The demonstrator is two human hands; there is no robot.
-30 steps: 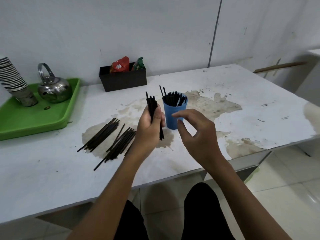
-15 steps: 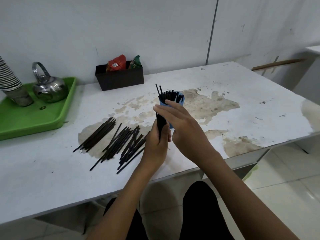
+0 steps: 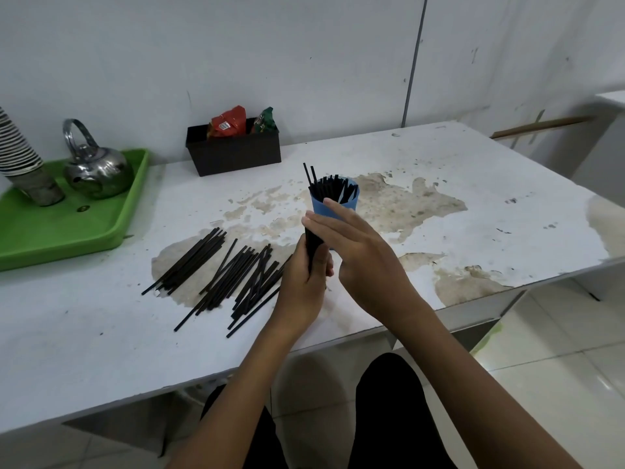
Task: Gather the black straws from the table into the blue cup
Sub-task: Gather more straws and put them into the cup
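Observation:
The blue cup (image 3: 333,206) stands mid-table with several black straws sticking out of its top. Just in front of it my left hand (image 3: 304,282) grips an upright bundle of black straws (image 3: 313,243). My right hand (image 3: 358,252) lies flat with fingers stretched over the top of that bundle, holding nothing itself. More loose black straws (image 3: 236,275) lie in fanned piles on the table left of my hands.
A green tray (image 3: 67,228) at the far left carries a steel kettle (image 3: 96,167) and a stack of cups (image 3: 20,157). A black box (image 3: 233,150) with snack packets stands by the wall. The table's front edge (image 3: 439,313) runs close below my hands.
My left hand lowered the bundle toward the table in front of the cup. My right hand moved in from the right and laid its fingers over the bundle's top.

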